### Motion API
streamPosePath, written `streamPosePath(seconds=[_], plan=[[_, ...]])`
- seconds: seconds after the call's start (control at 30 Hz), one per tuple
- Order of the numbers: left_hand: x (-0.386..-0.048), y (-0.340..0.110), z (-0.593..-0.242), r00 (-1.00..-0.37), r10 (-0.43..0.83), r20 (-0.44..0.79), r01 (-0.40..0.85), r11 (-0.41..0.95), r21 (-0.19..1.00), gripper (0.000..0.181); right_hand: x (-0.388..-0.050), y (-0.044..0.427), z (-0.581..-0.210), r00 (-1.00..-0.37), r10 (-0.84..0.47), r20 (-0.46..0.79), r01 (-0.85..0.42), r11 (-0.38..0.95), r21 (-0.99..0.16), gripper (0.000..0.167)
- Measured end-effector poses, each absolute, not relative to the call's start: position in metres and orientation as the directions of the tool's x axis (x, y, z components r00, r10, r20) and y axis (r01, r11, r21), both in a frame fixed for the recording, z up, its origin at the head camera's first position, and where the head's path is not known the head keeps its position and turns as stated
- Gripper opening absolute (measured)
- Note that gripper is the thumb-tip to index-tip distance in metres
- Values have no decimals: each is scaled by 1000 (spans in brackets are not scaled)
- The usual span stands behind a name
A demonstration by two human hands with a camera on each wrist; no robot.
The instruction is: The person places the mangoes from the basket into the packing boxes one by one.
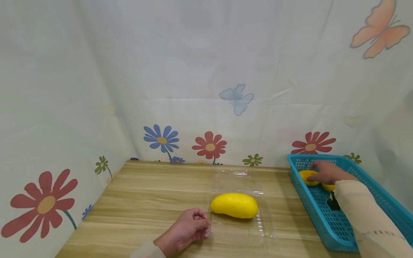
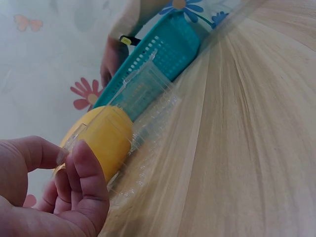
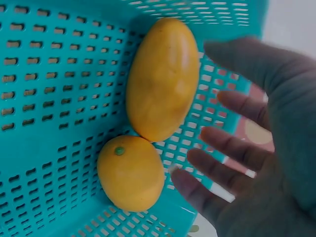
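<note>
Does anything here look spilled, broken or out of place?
No, nothing stands out. The yellow fruit lies in the open clear box, an oval fruit and a round fruit sit in the basket, and no spill or damage shows.

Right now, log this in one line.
left hand: pinches edge of clear container | right hand: spread beside two yellow fruits in teal basket | long yellow fruit: in container

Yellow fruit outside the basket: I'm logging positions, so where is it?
In the head view, the yellow fruit lies below centre, slightly right, in the clear container between the left hand and the teal basket.
</note>
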State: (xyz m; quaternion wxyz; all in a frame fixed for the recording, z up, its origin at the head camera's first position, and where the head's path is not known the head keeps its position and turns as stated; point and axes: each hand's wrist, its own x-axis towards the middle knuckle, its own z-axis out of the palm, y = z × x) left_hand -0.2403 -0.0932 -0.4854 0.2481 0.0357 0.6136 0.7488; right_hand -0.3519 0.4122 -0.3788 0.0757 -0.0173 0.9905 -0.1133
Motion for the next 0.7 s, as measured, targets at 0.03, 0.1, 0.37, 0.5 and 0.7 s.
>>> streamPosePath(seconds=[0.03, 0.1, 0.37, 0.5, 0.7], plan=[[-240, -93, -485, -876, 414, -248, -325, -125, 937, 18, -354, 413, -381, -986, -63, -152, -27, 974, -224, 69], [-241, -93, -485, -877, 414, -244, -321, -126, 939, 18, -358, 413, -384, -982, -90, -168, -51, 974, -222, 73], [-240, -91, -483, -873, 424, -242, -321, -126, 939, 19, -366, 415, -394, -972, -125, -200, -76, 969, -235, 75], [-240, -90, -482, -872, 425, -242, -321, -125, 939, 18, -367, 415, -394, -971, -122, -205, -70, 967, -245, 76], [-241, -91, -482, -873, 421, -245, -323, -125, 938, 19, -371, 413, -398, -967, -132, -216, -72, 961, -266, 81]])
